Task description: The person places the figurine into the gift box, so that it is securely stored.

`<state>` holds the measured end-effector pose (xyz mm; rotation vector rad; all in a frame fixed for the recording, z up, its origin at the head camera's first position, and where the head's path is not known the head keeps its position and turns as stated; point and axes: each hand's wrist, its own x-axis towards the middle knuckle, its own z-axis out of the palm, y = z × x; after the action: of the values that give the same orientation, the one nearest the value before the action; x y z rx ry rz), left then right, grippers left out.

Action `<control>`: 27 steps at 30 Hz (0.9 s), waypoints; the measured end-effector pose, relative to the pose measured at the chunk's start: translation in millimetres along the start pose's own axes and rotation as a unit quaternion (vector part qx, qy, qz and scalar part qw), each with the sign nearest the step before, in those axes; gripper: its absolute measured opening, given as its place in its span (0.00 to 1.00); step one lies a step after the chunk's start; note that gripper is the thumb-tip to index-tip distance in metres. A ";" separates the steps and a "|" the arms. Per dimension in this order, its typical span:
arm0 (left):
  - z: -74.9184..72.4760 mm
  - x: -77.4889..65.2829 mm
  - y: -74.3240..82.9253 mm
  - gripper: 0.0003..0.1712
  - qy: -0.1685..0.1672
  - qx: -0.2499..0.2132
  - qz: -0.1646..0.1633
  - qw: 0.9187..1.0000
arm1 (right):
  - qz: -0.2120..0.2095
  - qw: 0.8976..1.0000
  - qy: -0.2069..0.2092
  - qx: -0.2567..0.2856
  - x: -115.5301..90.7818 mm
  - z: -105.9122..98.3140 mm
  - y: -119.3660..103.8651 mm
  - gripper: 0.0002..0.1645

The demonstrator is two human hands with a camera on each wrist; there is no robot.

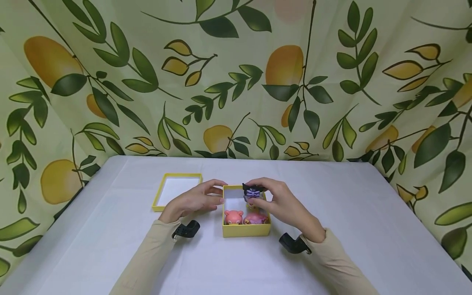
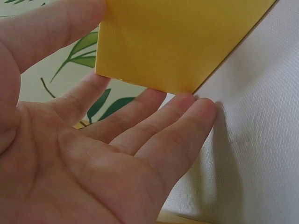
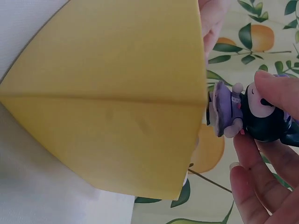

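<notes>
A yellow open-topped box stands on the table between both hands. My right hand pinches a small toy figurine with a black head and a purple dress between thumb and fingers. In the head view this figurine is over the right part of the box. Inside the box sit a pink round-eared figure and a pink-purple figure; something partly hidden shows under the held figurine. At the box's left side is my left hand, its fairly straight fingertips touching the yellow wall.
A shallow yellow-rimmed lid with a white inside lies on the table behind my left forearm. White cloth covers the table. A curtain printed with leaves and fruit hangs behind its far edge. Black camera mounts sit at both wrists.
</notes>
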<state>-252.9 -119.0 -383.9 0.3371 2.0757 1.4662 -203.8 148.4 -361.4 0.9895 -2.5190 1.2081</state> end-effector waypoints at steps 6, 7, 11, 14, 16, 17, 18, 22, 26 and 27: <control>-1.3 -1.2 1.5 0.28 -0.002 0.001 0.005 1.000 | -0.008 1.000 -0.003 0.013 9.4 4.4 -0.5 0.23; -1.3 -1.1 1.4 0.28 -0.003 0.000 0.005 1.000 | -0.011 1.000 -0.006 0.015 11.3 5.7 -0.2 0.22; -1.0 -1.2 -0.1 0.27 -0.003 -0.002 0.005 1.000 | -0.012 0.999 -0.023 0.023 18.7 12.3 1.4 0.21; -0.6 -0.9 -1.7 0.28 -0.004 0.001 0.003 1.000 | -0.001 0.999 -0.040 0.023 22.7 16.8 2.7 0.20; -0.5 -0.6 -2.5 0.28 -0.004 0.004 0.004 1.000 | 0.009 0.998 -0.050 0.021 24.9 19.3 3.3 0.20; -0.6 -0.5 -2.8 0.28 -0.004 0.005 0.006 1.000 | 0.013 0.998 -0.055 0.020 26.0 20.3 3.2 0.20; -0.7 -0.5 -3.0 0.28 -0.005 0.006 0.007 1.000 | 0.017 0.998 -0.060 0.017 27.4 21.3 3.3 0.20; -1.0 -0.7 -2.6 0.28 -0.004 0.002 0.011 1.000 | 0.026 0.997 -0.076 0.003 32.8 23.8 3.0 0.20; -1.2 -1.1 -1.6 0.28 -0.004 -0.004 0.009 1.000 | 0.029 0.996 -0.087 -0.024 36.0 25.3 3.0 0.20; -1.3 -1.2 -1.3 0.28 -0.004 -0.004 0.009 1.000 | 0.030 0.995 -0.088 -0.033 36.2 25.7 2.9 0.19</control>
<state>-252.5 -121.1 -384.5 0.3584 2.0641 1.4806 -230.2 112.8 -364.8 1.0554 -2.7232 1.0884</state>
